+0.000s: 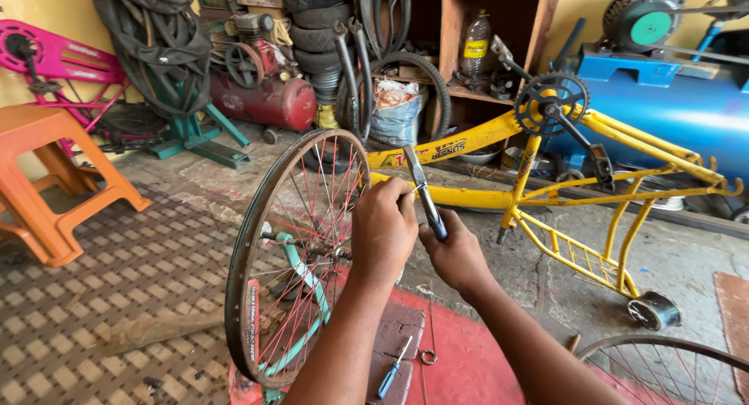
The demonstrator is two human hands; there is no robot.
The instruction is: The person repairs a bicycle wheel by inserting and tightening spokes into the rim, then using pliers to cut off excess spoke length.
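A bare bicycle wheel point(257, 241) with red spokes stands upright in a green stand in front of me. My left hand point(384, 227) is closed at the wheel's upper right rim, fingers pinched there. My right hand point(455, 254) grips the blue handles of a pair of pliers point(421, 190) whose metal jaws point up, right beside the left hand. What the left fingers pinch is hidden.
An upside-down yellow bicycle frame point(593, 171) lies behind the hands. An orange plastic stool point(47, 179) stands at left, a red compressor point(265, 101) at the back, a blue tank point(663, 101) at right. A blue screwdriver point(392, 370) lies below; another wheel rim point(663, 358) shows at lower right.
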